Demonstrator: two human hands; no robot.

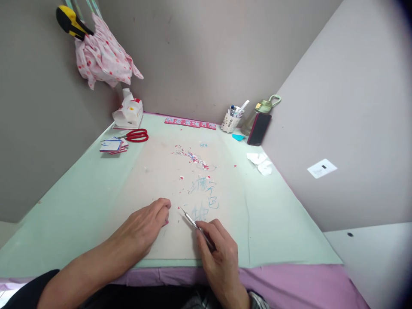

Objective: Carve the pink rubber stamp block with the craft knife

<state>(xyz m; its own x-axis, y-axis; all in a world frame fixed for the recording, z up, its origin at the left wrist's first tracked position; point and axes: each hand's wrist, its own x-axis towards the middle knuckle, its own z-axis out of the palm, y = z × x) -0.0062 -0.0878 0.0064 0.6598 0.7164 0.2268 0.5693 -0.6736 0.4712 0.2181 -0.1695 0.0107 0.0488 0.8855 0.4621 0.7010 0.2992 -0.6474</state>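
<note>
- Two bare hands rest on the worn middle of the pale green bench [80, 201], close to its near edge.
- Right hand [220, 253]: the fingers [209, 229] are closed in a pen-like pinch around a craft knife [195, 223], a thin silvery metal rod that tapers to a fine point.
- The knife lies slanted, its tip aimed up and left toward a tiny red scrap [178, 207]; whether the tip touches the surface cannot be told.
- Left hand [143, 231]: it lies palm down, fingers curled loosely together, with the fingertips pressing on a small pink-red piece [166, 222] that only peeks out from under them.
- Beyond the knife tip, faint blue characters [204, 193] are marked on the scuffed beige patch of the bench, and red, white and blue paper shavings [193, 158] are scattered toward the middle.
- Near the far left corner sit red-handled scissors [137, 135], a small stack of cards [112, 146] and a white and red box [128, 112].
- Along the far edge lies a pink strip [189, 122] with printed characters.
- At the far right corner stand a pen cup [232, 119], a dark phone [259, 128] leaning upright and a green bottle [265, 105], with crumpled white paper bits [261, 163] nearer the right edge.
</note>
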